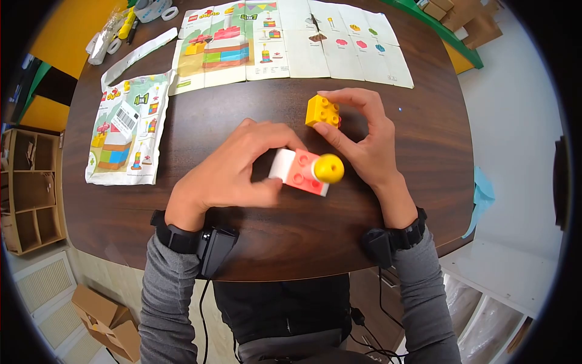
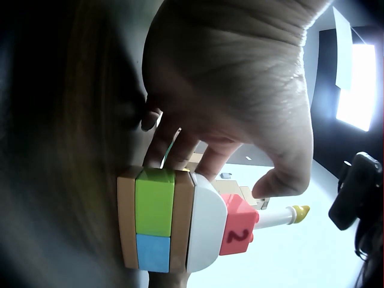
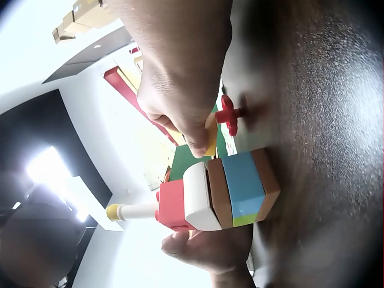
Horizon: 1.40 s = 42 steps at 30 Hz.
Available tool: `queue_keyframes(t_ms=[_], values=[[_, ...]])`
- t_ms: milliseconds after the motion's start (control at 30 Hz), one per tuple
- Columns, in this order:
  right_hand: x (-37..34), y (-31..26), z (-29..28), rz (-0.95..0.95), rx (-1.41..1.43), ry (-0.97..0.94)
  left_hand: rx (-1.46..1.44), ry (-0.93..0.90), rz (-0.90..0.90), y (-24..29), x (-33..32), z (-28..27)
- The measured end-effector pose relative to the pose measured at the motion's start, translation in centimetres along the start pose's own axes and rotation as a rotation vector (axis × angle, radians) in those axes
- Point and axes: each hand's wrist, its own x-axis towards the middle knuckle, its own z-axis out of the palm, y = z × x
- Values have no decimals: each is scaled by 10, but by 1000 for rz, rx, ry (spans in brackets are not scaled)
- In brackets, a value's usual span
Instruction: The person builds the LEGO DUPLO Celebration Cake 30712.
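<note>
A Duplo cake (image 1: 282, 164) stands upright on the table in front of the person, with brown, green-and-blue, brown and white layers. On its top is a pink brick (image 2: 236, 225) marked 2, bearing a white candle (image 2: 275, 217) with a yellow flame tip. The left hand (image 1: 233, 164) curves loosely about the cake's left side, its fingers behind the layers and its thumb apart from the pink brick in the left wrist view. Between thumb and index finger, the right hand (image 1: 367, 136) pinches a yellow brick (image 1: 321, 112). A red flower-shaped piece (image 3: 227, 115) shows beside that brick, partly hidden in the head view.
An unfolded instruction sheet (image 1: 267, 45) lies along the table's far side. At the left is a printed Duplo bag (image 1: 124, 136) with its torn-off strip (image 1: 142, 51). Tape rolls (image 1: 170, 13) and a yellow marker (image 1: 127, 24) lie at the far left corner.
</note>
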Motion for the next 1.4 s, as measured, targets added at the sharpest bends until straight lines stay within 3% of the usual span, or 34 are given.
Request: queue_keyframes(t_ms=[100, 200, 267, 300, 367, 467, 633, 767, 833, 967, 1067, 1133, 1333, 1400], values=[[0, 3, 1, -59, -44, -51, -146, 19, 40, -7, 1, 2], [-1, 2, 2, -46, -16, -61, -317, 55, -52, 1, 2, 0], [-1, 1, 1, -48, -21, -63, -270, 168, -306, 12, 3, 3], [-1, -1, 1, -58, -12, -71, -270, 168, -307, 10, 3, 3], [-3, -3, 3, -67, -2, -81, 17, 340, -122, 5, 4, 5], [-2, -3, 4, -12, 46, -143, 52, 354, -61, 3, 7, 6], [-4, 0, 4, -27, -83, -257, 110, 322, -49, 1, 5, 7], [-3, 0, 2, -98, -176, -180, 195, 316, -23, 0, 7, 6], [-4, -4, 0, 32, -369, -126, 210, 309, -29, 2, 6, 7], [-2, -3, -7, 86, -387, -176, 238, 263, -34, 6, 7, 7], [-3, -1, -5, 71, -228, -256, 248, 252, -36, 3, 6, 7], [-3, -2, 0, -59, -105, -232, 237, 266, -36, 4, 7, 8], [-6, -12, 4, 87, 46, -328, 239, 272, -34, 3, 8, 9], [-5, -9, 6, 12, 54, -292, 237, 278, -32, 1, 7, 9]])
